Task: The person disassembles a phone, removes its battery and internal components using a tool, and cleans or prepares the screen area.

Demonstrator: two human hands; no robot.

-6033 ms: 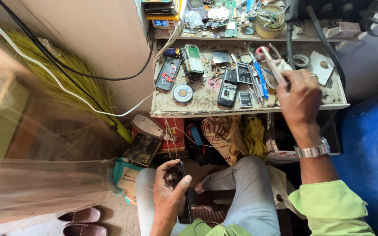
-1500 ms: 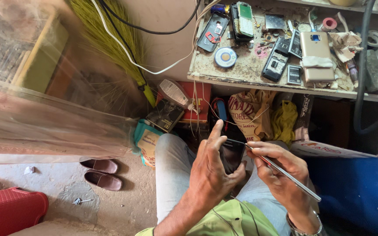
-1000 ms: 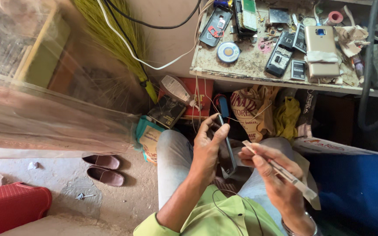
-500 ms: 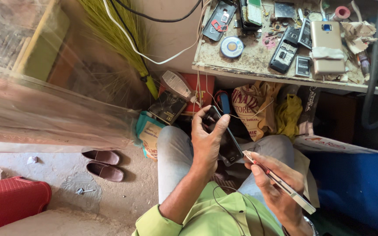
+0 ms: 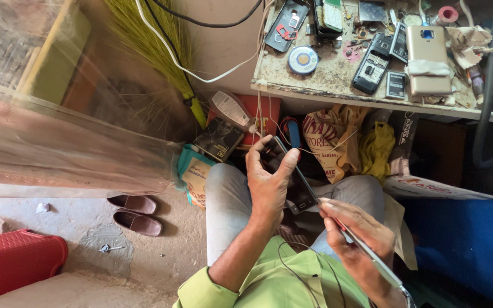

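Phone [image 5: 293,181], dark and slim, sits upright on its edge in our left hand [image 5: 269,182] above our lap, the fingers wrapped behind it and the thumb [image 5: 288,162] pressed along its near side. That hand is closed firmly around the phone. Our right hand [image 5: 356,242] is pinched shut on a thin metal tool with a red band [image 5: 366,251], held like a pen. Its tip comes close to the phone's lower corner; we cannot tell whether it touches. The casing looks unopened from here, so we judge the work on it to be at an early stage, with opening or prying yet to come. Ahead, a cluttered workbench [image 5: 338,80] carries other phones, a gold handset [image 5: 428,60] and loose parts. A pair of shoes [image 5: 135,214] lies on the floor to the left.
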